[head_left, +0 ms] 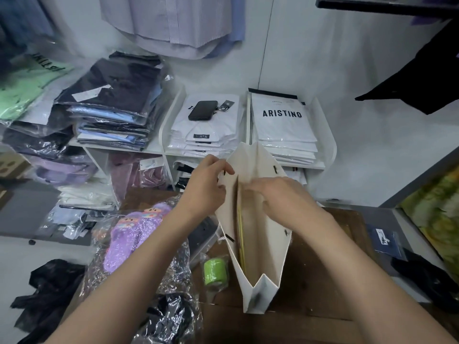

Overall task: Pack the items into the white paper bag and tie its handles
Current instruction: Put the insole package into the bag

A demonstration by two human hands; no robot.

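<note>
Here the left hand [207, 187] pinches the bag's [260, 244] rim, the right hand [283, 197] curls over the opposite rim, its mouth spread, on a brown surface [310, 274] below shelves [329, 147].

Looking forward and down from a single wide-angle camera worn on the head, facing a white wall [285, 58] and a low white shelf [325, 145] straight ahead. Hovering close above a dark wooden table [310, 281], framing the left hand [206, 187] and right hand [285, 194] near mid-frame, right at the mouth of the white paper bag [263, 244], peering from above into its opening. Bowing straight lines toward the edges and stretching the nearest things wide. Catching a strip of floor [15, 256] at lower left and hanging clothes [173, 26] along the top edge, well beyond the table.
</note>
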